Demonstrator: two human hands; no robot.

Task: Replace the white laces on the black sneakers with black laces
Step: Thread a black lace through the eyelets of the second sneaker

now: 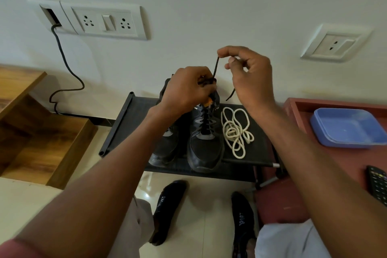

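Forearms: both reach forward from the bottom corners; socked feet (169,209) stand on the floor tiles below them.
Left hand (186,88): fingers curled, gripping the bunched black lace and tongue top of the right-hand sneaker, over the rack's far edge.
Right hand (249,71): thumb and forefinger pinch the black lace (216,67) near its end and hold it raised and taut; a loose tail hangs below the palm.
Black sneakers (204,142): pair side by side on the dark shoe rack (125,119), toes at the near edge; the right-hand one shows black lacing up the eyelets. Left shoe's lacing is hidden by the arm.
White laces (235,130): off the shoes, coiled loose just beside the right-hand sneaker, toward the rack's right edge.
Step (judged): finishing at the top eyelets or starting the knot; cannot tell which.
Technique (advice): keep the left grip firm so lower rows stay snug; pull upward evenly; match both tail lengths before tying.
Nearby: blue tray (345,128) and a remote (377,184) on the red bench at right.
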